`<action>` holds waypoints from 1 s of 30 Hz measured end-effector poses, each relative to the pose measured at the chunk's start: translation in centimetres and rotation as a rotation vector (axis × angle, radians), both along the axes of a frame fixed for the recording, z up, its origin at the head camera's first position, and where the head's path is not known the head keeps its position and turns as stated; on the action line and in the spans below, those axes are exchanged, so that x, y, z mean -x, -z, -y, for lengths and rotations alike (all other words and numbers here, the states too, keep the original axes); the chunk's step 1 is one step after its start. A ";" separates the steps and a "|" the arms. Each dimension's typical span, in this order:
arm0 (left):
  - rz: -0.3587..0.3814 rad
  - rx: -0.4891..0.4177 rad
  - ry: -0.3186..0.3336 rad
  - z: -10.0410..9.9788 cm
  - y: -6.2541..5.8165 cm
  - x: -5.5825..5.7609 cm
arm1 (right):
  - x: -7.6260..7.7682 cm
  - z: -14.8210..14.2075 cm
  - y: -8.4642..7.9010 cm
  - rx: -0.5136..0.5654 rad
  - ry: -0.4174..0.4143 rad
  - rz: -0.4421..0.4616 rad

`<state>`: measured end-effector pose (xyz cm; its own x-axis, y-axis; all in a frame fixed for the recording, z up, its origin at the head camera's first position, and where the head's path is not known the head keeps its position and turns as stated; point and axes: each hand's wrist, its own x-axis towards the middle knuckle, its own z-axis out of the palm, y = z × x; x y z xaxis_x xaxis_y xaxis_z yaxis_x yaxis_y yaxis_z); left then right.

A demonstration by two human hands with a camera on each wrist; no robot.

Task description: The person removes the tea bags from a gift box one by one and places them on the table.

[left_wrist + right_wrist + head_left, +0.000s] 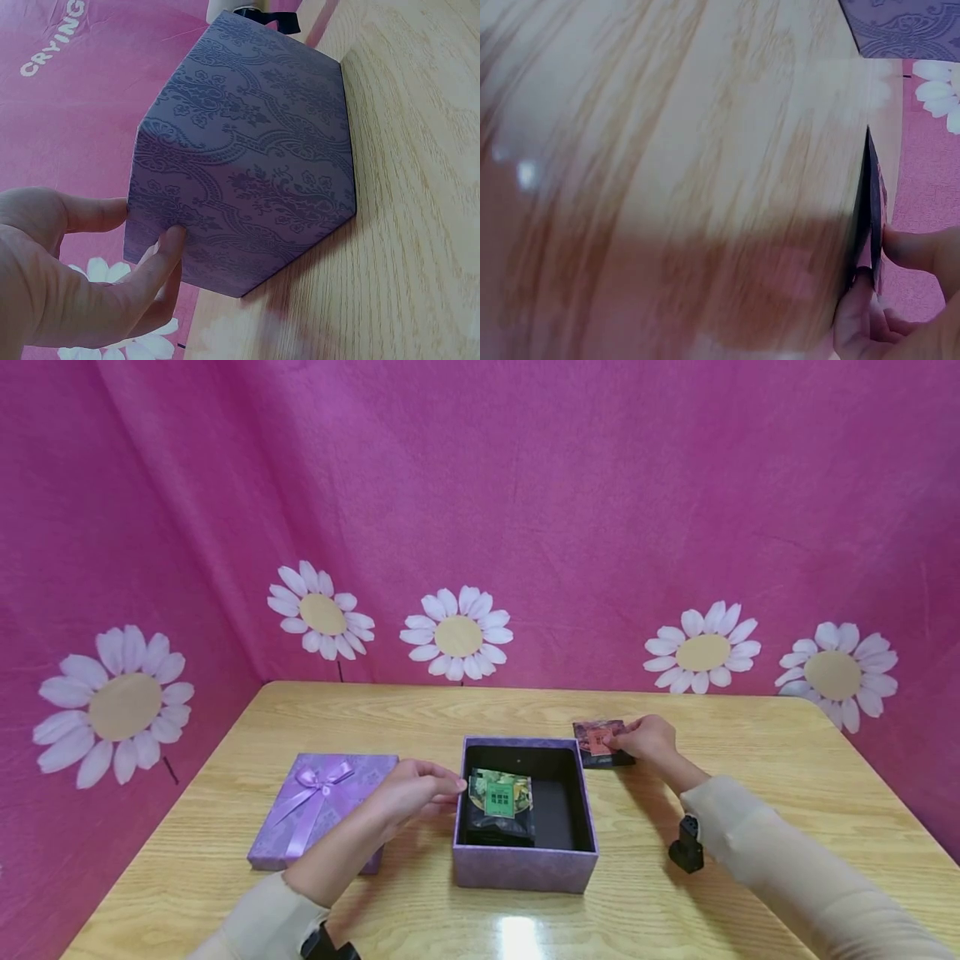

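Observation:
A purple patterned box (pixel 517 867) stands lidless on the table, with several dark sachets stacked in its left part; the top sachet (pixel 501 802) has a green label. My left hand (pixel 420 787) grips the box's left wall, thumb at the rim and fingers against the outer side, as the left wrist view shows. Beyond the box's right back corner, my right hand (pixel 647 739) pinches a dark sachet with a red label (pixel 597 745) by its right edge. In the right wrist view that sachet (pixel 871 199) is seen edge-on, thumb on its printed face and fingers beneath.
The purple lid (pixel 326 806) with a ribbon bow lies left of the box, partly behind my left forearm. A pink curtain (pixel 525 527) with white daisies hangs behind the wooden table (pixel 420 714). Each wrist carries a small black camera (pixel 686 845).

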<state>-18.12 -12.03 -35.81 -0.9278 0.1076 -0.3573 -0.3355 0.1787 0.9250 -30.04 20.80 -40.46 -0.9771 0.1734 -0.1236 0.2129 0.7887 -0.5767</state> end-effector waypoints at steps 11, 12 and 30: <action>-0.001 -0.020 -0.016 -0.2 0.2 -0.1 | -0.2 0.1 0.1 -0.080 -0.034 -0.019; 0.000 -0.019 -0.017 -0.2 0.2 -0.1 | -0.2 0.1 0.0 -0.095 -0.039 -0.022; 0.005 -0.032 -0.030 -0.2 0.0 -0.1 | -1.4 -1.2 -2.5 0.030 -0.094 0.095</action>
<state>-17.97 -11.79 -35.84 -0.9289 0.0911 -0.3589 -0.3450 0.1387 0.9283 -28.63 21.97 -37.94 -0.9725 0.0761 -0.2201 0.1934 0.7903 -0.5813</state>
